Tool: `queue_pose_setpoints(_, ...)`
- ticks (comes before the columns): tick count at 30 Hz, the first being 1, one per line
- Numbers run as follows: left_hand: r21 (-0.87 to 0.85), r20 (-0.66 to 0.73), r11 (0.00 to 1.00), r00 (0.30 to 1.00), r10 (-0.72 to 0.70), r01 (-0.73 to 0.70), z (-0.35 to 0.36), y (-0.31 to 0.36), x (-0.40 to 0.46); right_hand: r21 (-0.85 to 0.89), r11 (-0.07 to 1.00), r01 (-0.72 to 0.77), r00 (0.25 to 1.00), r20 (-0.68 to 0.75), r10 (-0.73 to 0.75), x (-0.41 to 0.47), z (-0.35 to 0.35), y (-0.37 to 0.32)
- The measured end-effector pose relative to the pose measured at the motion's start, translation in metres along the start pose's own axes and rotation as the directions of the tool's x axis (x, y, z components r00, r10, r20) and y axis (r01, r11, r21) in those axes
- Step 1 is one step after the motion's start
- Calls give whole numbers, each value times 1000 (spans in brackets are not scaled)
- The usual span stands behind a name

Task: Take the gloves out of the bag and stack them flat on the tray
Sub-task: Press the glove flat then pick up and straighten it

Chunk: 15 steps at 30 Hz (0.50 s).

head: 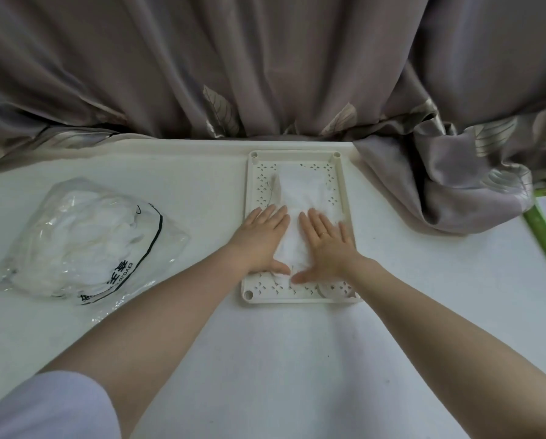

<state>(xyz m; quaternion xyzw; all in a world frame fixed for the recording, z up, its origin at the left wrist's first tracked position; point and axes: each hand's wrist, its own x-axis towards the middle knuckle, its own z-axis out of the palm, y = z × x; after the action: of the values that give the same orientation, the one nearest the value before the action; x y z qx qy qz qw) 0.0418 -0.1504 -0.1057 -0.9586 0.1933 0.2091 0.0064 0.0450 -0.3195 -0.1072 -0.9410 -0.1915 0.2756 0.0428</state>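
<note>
A cream perforated tray (252,185) lies on the white table, right of centre. White thin gloves (301,191) lie flat along its middle. My left hand (260,239) and my right hand (327,242) press down on the gloves side by side, fingers straight and pointing away from me. A clear plastic bag (88,239) with black print lies at the left, bulging with more white gloves, apart from both hands.
A grey-mauve curtain (265,64) hangs behind the table, and a fold of it (449,188) spills onto the table just right of the tray. A green-edged board (544,229) sits at the far right edge.
</note>
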Motion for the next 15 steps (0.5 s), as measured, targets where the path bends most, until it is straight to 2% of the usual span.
queue_pose_setpoints(3,44,90,998,994,-58,55,0,-11,4,-85,992,-92,992,82,99,4,2,4)
queue_pose_setpoints(6,24,108,997,991,-77,75,-2,-11,3,-24,996,-83,994,63,85,3,-4,-1)
queue_pose_setpoints(8,-102,58,991,995,-84,90,-1,-10,0,103,994,-42,990,-131,56,0,-11,2)
queue_pose_setpoints(10,-243,-84,964,987,-134,110,3,-15,-4,203,978,-53,931,-345,122,-2,-17,9)
queue_pose_setpoints(11,-299,-154,945,971,-182,130,6,-18,-6,218,972,-92,905,-389,173,-2,-18,13)
queue_pose_setpoints(13,-403,-221,896,930,-294,187,12,-24,-10,189,964,-187,900,-361,245,3,-14,20)
queue_pose_setpoints(15,-489,-219,842,903,-371,227,16,-28,-11,146,964,-224,921,-292,259,10,-5,22)
